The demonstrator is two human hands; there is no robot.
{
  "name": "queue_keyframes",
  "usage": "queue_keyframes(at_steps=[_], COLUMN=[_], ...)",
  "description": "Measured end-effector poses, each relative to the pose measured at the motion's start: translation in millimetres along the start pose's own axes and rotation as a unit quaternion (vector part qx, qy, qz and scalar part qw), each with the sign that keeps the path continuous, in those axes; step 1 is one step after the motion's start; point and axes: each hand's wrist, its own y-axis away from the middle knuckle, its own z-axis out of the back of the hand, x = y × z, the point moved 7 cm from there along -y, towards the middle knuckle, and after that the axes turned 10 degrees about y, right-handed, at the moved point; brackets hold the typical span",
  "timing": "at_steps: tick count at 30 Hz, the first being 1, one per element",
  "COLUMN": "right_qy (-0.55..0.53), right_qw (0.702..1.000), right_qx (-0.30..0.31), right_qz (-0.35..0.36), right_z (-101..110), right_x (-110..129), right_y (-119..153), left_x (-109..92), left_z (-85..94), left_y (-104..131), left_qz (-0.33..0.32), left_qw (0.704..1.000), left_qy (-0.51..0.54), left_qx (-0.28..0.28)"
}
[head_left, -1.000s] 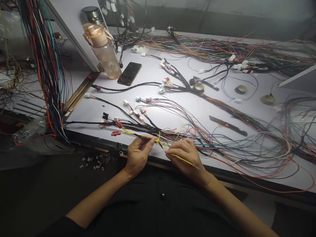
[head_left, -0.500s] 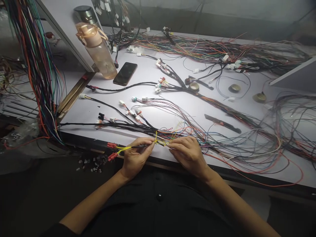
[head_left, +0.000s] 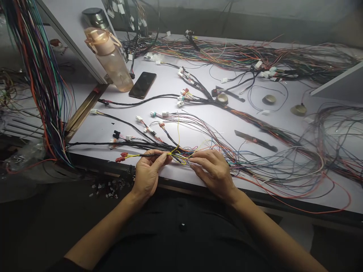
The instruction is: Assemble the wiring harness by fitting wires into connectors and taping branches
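Observation:
My left hand (head_left: 146, 173) is closed, thumb against fingers, on a black-taped wire branch (head_left: 151, 154). Yellow wires run from the branch's left end to red connectors (head_left: 121, 156). Just right of the thumb, thin wires fan out, and a loose yellow wire (head_left: 178, 130) stands up from them. My right hand (head_left: 214, 170) has its fingertips closed loosely on thin wires (head_left: 183, 156) of this branch; the exact grip is partly hidden. Behind both hands lies a black-taped wire harness (head_left: 141, 143) with several white connectors.
A bottle (head_left: 112, 64) and a phone (head_left: 142, 84) stand and lie at the back left. Tape rolls (head_left: 222, 99), a dark flat blade-like tool (head_left: 255, 141) and a second harness (head_left: 198, 101) lie beyond. Loose wires (head_left: 283, 170) spread right; a wire bundle (head_left: 42, 87) hangs left.
My left hand has moved slightly left with the branch, and the red connectors have shifted left and up. The yellow wire now sticks up farther. My right hand's fingers have loosened a little.

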Motion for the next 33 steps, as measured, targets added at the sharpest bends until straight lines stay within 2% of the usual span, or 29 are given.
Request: queue_keyframes(at_steps=[3, 8, 16, 21, 24, 28, 31, 33], right_qy=[0.011, 0.036, 0.061, 0.067, 0.043, -0.055, -0.082, -0.06], right_qw=[1.0, 0.998, 0.995, 0.994, 0.994, 0.991, 0.994, 0.997], right_qx=[-0.001, 0.038, 0.065, 0.069, 0.084, 0.11, 0.07, 0.054], right_qz=[0.002, 0.018, 0.038, 0.046, 0.046, 0.058, 0.024, 0.0], right_z=[-0.7, -14.6, -34.2, -40.4, -37.8, -26.6, -17.4, -20.4], right_x=[1.6, 3.5, 5.9, 8.4, 6.2, 0.1, -8.9, -11.3], right_y=[-5.6, -9.5, -6.3, -1.8, -2.4, -11.3, -26.1, -36.7], left_x=[-0.9, -2.8, 1.8, 3.1, 2.6, 4.0, 4.3, 4.5], left_z=[-0.9, 0.2, -0.1, -6.6, -8.5, -8.1, -7.0, -7.3], left_y=[0.8, 5.9, 13.8, 15.6, 15.9, 16.2, 16.7, 16.3], left_qz=[-0.014, -0.047, -0.032, -0.075, -0.1, -0.103, -0.107, -0.113], left_qw=[1.0, 0.996, 0.994, 0.98, 0.973, 0.97, 0.969, 0.967], left_qy=[-0.02, -0.069, -0.088, -0.176, -0.199, -0.208, -0.209, -0.215], left_qx=[0.014, 0.037, 0.051, 0.06, 0.063, 0.076, 0.079, 0.081])
